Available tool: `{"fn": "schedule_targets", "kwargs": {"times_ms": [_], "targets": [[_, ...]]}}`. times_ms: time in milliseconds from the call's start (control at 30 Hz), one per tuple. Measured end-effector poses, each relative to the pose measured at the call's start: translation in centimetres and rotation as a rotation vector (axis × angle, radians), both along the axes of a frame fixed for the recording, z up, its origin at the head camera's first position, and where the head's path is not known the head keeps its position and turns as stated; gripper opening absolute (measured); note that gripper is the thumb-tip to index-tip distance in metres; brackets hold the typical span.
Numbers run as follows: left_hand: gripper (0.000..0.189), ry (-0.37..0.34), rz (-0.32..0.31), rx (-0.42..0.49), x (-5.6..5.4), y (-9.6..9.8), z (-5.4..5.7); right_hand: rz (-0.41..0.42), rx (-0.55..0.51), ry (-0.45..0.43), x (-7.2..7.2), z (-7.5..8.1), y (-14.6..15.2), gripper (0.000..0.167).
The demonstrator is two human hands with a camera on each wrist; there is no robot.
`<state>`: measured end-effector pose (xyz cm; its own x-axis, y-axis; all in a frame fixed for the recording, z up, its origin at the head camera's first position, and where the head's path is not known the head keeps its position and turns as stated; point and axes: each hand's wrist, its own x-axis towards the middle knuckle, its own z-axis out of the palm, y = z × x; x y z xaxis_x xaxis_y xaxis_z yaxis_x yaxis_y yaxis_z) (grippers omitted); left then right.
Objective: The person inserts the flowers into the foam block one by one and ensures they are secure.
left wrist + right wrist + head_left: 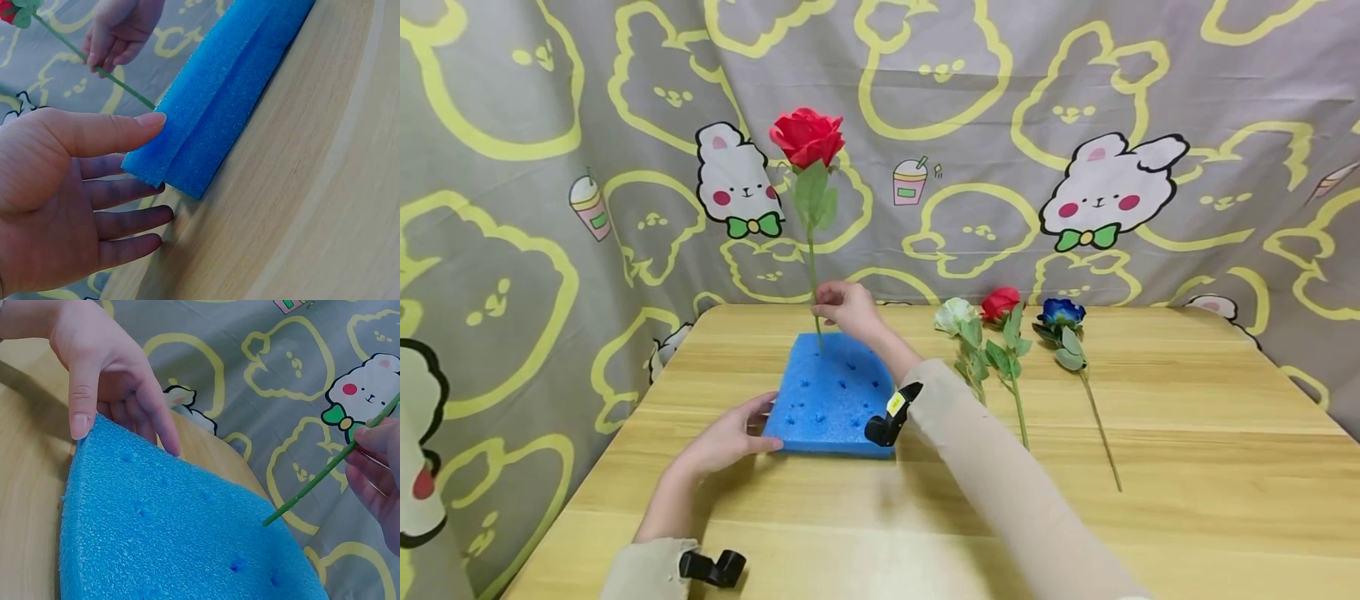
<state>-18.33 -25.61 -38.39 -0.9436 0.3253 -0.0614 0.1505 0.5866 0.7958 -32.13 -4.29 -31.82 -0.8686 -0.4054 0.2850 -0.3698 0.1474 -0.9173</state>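
My right hand [850,310] pinches the green stem [312,481] of a red artificial rose [808,138] between thumb and fingers. The rose stands nearly upright, its bloom high above, and its stem's lower end meets the top of a blue foam block [831,400] near the far left part. Small holes dot the block's top. At the block's near left corner, my left hand [75,181] steadies it. The left thumb rests against the corner, while the other fingers stretch out straight along the left side.
To the right on the wooden table [1195,433] lie a white rose [957,316], a second red rose [1002,305] and a blue rose [1063,313], blooms toward the back, stems toward the front. The right forearm passes over the white rose's stem. A patterned curtain [970,100] hangs behind.
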Motion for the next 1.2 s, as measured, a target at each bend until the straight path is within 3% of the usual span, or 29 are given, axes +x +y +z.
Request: {"fn": "schedule_targets", "kwargs": {"times_ms": [300,567,967,1200], "targets": [[0.08,0.002,0.012,-0.018,0.1,0.0,0.0,-0.027,-0.005,0.039,-0.2,-0.4,-0.4,0.019],[0.08,0.0,0.008,-0.012,0.1,0.2,0.1,-0.059,0.066,0.067,0.0,-0.5,-0.6,0.018],[0.079,0.013,0.005,-0.028,0.2,0.0,0.2,-0.04,0.155,0.136,0.4,-1.4,-1.4,0.018],[0.079,0.016,-0.006,-0.029,0.0,0.1,0.0,-0.065,0.171,0.086,0.6,-1.8,-1.7,0.016]]}}
